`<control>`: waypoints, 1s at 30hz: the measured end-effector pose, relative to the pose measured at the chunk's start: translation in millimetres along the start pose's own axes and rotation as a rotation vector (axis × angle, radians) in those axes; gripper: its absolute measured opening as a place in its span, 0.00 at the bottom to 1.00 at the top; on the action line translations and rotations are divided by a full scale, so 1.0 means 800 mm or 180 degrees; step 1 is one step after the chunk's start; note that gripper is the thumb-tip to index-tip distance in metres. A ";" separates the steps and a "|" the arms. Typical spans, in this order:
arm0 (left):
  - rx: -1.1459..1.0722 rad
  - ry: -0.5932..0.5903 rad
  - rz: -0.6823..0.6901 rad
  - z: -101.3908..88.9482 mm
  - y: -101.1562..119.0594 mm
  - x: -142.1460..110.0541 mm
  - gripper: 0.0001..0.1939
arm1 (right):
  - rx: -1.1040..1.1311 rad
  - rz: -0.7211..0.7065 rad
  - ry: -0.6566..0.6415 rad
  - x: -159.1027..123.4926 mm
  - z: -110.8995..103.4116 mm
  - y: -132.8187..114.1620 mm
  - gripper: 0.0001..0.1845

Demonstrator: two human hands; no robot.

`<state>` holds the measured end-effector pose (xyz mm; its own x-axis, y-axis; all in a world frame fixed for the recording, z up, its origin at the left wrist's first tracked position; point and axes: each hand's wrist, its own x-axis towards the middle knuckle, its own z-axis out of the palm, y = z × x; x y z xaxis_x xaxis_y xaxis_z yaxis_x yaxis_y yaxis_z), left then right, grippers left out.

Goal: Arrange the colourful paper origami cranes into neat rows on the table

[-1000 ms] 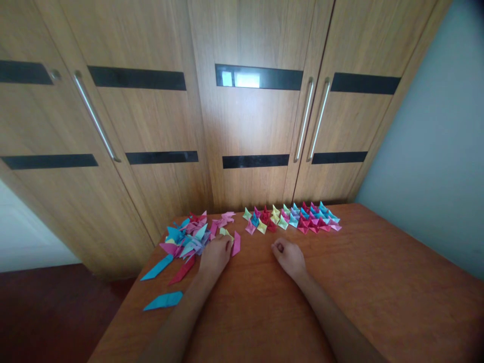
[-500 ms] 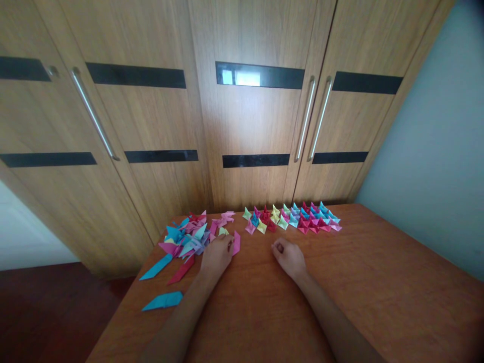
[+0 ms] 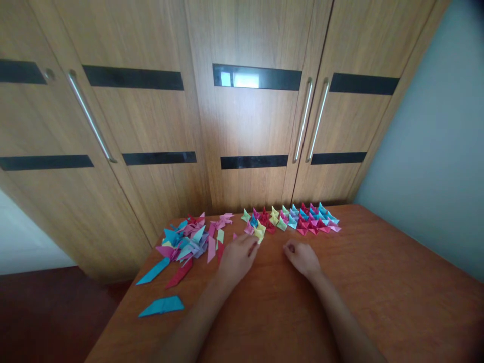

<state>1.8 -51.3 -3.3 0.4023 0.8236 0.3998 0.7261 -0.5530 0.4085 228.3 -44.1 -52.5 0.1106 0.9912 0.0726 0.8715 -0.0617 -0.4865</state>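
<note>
My left hand (image 3: 238, 258) is closed, its fingertips pinching a yellow folded paper piece (image 3: 259, 232) at the front left of the standing paper shapes. The fingers partly cover that piece. My right hand (image 3: 303, 258) rests on the table farther right, fingers curled, with nothing visible in them. Left of my left hand lies a loose pile of folded paper strips (image 3: 187, 241) in blue, pink, red and purple. A pink strip (image 3: 211, 249) and a pale yellow strip (image 3: 220, 236) lie between pile and hand.
Pointed paper shapes (image 3: 313, 218) stand in rows along the back of the brown table (image 3: 272, 312). Two blue strips (image 3: 161, 306) and a red strip (image 3: 180, 274) lie at the left. A wooden wardrobe (image 3: 253, 126) rises behind the table.
My left hand has moved right, from the strips to the yellow piece, uncovering strips beside the pile. My right hand has shifted slightly right. The view has moved a little.
</note>
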 end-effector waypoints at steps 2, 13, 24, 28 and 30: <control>-0.0070 -0.0100 0.0179 0.017 0.023 0.012 0.11 | -0.0194 0.0283 -0.0020 -0.002 -0.010 0.013 0.12; 0.0257 -0.0470 0.0359 0.107 0.078 0.087 0.10 | -0.0607 0.0871 -0.0029 -0.015 -0.027 0.032 0.16; 0.0419 -0.0668 0.0122 0.132 0.085 0.112 0.12 | -0.0588 0.0875 -0.0039 -0.014 -0.026 0.031 0.16; 0.0482 -0.0722 0.0034 0.137 0.085 0.116 0.13 | -0.0557 0.0866 -0.0042 -0.015 -0.026 0.030 0.17; 0.0499 -0.0738 0.0011 0.139 0.085 0.118 0.13 | -0.0553 0.0862 -0.0053 -0.015 -0.025 0.031 0.17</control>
<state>150.9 3.1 -29.1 0.5086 0.8386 0.1952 0.7947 -0.5444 0.2684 258.0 -59.5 -47.6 0.3430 0.9378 -0.0543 0.8802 -0.3410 -0.3300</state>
